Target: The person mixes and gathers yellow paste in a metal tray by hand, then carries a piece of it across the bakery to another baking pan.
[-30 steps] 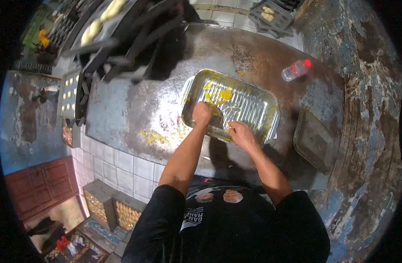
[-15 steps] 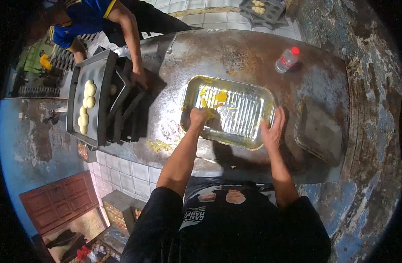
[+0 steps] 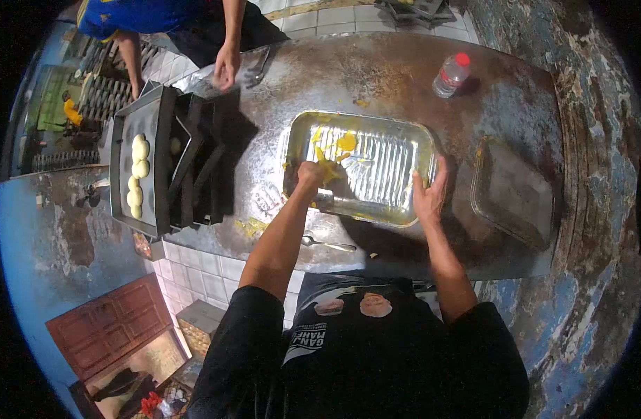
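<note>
A rectangular metal tray (image 3: 376,206) with a ridged bottom rests on the worn table. Yellow residue (image 3: 346,142) is smeared over its left part. Inside the tray's left side, my left hand (image 3: 308,174) is closed on something I cannot make out, beside a yellow-coated shape (image 3: 325,166). My right hand (image 3: 429,197) grips the tray's right wall, thumb inside and fingers outside. Between the tray and my body lies a metal spoon (image 3: 331,244).
Stacked dark pans (image 3: 156,202) stand at the left, the front one holding pale dough pieces (image 3: 140,169). Behind them is a co-worker, whose hand (image 3: 227,64) hangs near the table. A red-capped bottle (image 3: 451,75) stands behind right; a flat grey tray (image 3: 514,195) lies right.
My right hand has moved from the tray's near edge to its right wall. The pan stack has come down onto the table's left side, and the co-worker's hand has left it.
</note>
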`<state>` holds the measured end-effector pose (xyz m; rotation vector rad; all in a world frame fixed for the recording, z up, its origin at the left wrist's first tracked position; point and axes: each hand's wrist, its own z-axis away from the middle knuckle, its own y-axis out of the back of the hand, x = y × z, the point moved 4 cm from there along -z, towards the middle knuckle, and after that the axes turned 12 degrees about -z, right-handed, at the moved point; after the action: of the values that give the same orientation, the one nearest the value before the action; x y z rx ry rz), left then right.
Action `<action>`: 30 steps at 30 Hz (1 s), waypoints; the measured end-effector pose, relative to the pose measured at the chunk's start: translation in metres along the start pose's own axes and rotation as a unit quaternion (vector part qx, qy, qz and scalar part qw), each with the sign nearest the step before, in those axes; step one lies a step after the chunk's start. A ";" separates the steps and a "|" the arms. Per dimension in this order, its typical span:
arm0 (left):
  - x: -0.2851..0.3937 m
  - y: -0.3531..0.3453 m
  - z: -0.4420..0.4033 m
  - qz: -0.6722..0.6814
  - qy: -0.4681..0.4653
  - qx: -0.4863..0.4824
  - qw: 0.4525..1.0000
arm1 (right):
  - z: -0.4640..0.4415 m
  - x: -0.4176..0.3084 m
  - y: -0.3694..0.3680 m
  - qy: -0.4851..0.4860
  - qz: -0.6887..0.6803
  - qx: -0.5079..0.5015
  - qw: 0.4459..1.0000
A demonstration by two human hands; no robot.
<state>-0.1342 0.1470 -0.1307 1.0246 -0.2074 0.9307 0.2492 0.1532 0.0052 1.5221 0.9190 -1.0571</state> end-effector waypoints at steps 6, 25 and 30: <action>0.014 0.008 0.016 0.056 -0.341 0.013 0.938 | -0.003 -0.002 -0.002 0.006 0.004 -0.007 1.000; 0.032 0.027 0.026 0.105 -0.205 0.032 0.973 | -0.017 -0.005 -0.013 0.049 0.007 -0.019 0.999; 0.049 0.033 0.044 -0.308 -0.298 0.035 0.903 | -0.021 -0.008 -0.016 0.058 -0.003 -0.017 0.998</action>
<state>-0.1171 0.1457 -0.0585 1.3178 -0.3321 0.0299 0.2355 0.1769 0.0098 1.5655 1.0163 -0.9604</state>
